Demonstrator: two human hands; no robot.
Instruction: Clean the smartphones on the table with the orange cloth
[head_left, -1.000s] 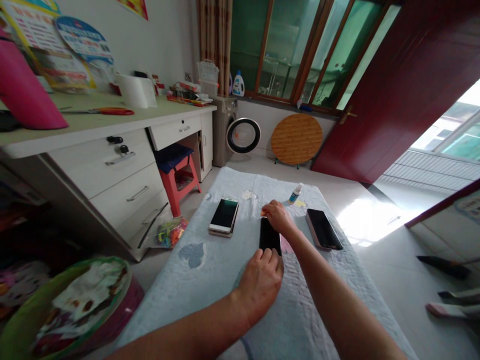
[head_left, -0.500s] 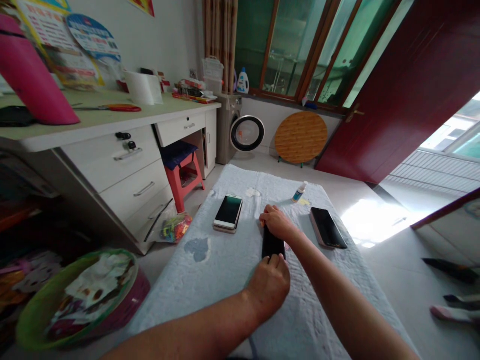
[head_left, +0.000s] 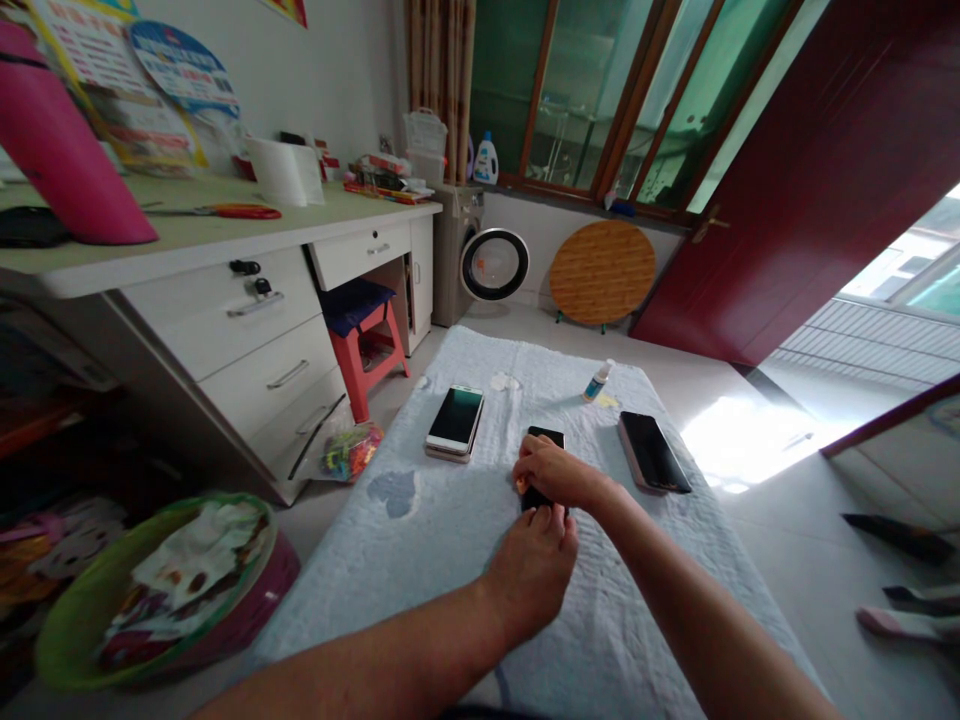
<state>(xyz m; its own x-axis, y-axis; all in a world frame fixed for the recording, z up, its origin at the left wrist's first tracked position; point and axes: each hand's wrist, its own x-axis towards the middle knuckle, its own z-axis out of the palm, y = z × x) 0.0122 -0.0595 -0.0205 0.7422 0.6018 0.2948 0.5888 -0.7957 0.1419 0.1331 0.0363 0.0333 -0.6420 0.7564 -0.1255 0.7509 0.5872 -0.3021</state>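
Observation:
A black phone [head_left: 545, 437] lies flat in the middle of a light blue towel [head_left: 420, 540]. My right hand [head_left: 555, 473] rests across its middle, fingers pressed together on a small orange piece [head_left: 519, 487] at the phone's left edge. My left hand [head_left: 534, 565] is just below, fingers curled down onto the phone's near end and holding it in place. The two hands almost touch. Only the phone's far end shows; the rest is hidden under my hands.
A white-framed phone [head_left: 455, 419] lies to the left and a dark phone [head_left: 652, 451] to the right. A small bottle [head_left: 598, 381] stands at the far end. A desk with drawers [head_left: 255, 320], a red stool [head_left: 360, 345] and a green basin [head_left: 157, 590] are on the left.
My right hand has slid with the orange piece from the phone's far end toward me, uncovering the far end. My left hand stayed on the near end.

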